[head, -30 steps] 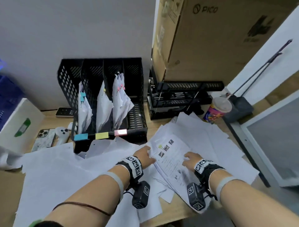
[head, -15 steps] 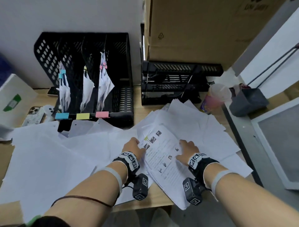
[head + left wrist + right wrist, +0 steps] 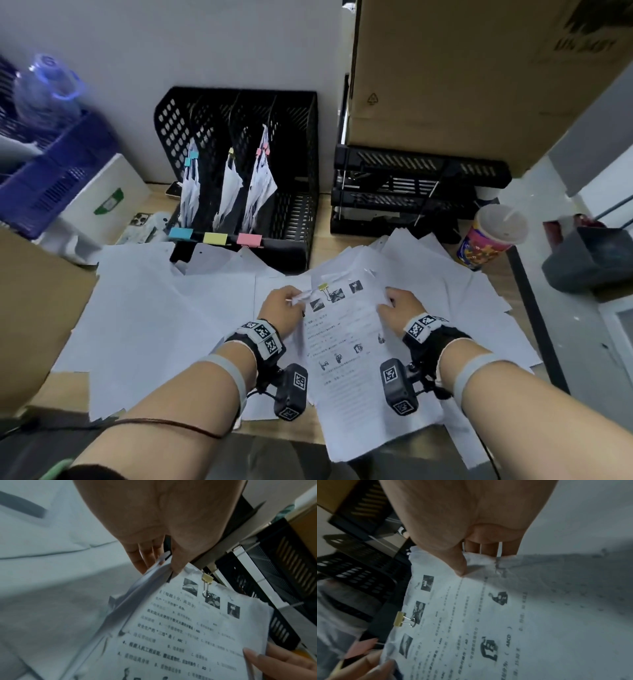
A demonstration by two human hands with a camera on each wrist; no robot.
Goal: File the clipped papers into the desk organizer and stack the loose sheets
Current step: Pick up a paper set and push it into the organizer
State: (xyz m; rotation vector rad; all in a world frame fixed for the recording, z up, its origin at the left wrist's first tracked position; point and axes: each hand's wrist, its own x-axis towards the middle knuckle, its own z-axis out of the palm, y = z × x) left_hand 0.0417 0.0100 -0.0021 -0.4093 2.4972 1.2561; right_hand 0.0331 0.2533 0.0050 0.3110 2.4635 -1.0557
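Note:
A printed paper bundle [image 3: 346, 346] with a yellow binder clip [image 3: 323, 287] at its top edge is lifted over the front of the desk. My left hand [image 3: 286, 305] pinches its top left corner, thumb on top [image 3: 176, 566]. My right hand [image 3: 397, 308] pinches the top right edge, thumb on the page [image 3: 460, 566]. The clip shows in both wrist views [image 3: 206, 579] [image 3: 400, 619]. The black desk organizer [image 3: 294, 164] stands behind, with clipped bundles in three slots tagged blue [image 3: 181, 233], yellow [image 3: 215, 238] and pink [image 3: 249, 239]. Loose white sheets [image 3: 154, 308] cover the desk.
A black letter tray stack [image 3: 411, 192] under a big cardboard box [image 3: 462, 75] stands at the back right. A lidded drink cup [image 3: 489, 236] sits right of the papers. A blue crate [image 3: 44, 171], a white box [image 3: 102, 202] and a phone [image 3: 138, 221] lie at the left.
Both hands have taken hold of the clipped bundle's top corners and raised it off the pile; a second ago they lay flat on it. The head view has shifted.

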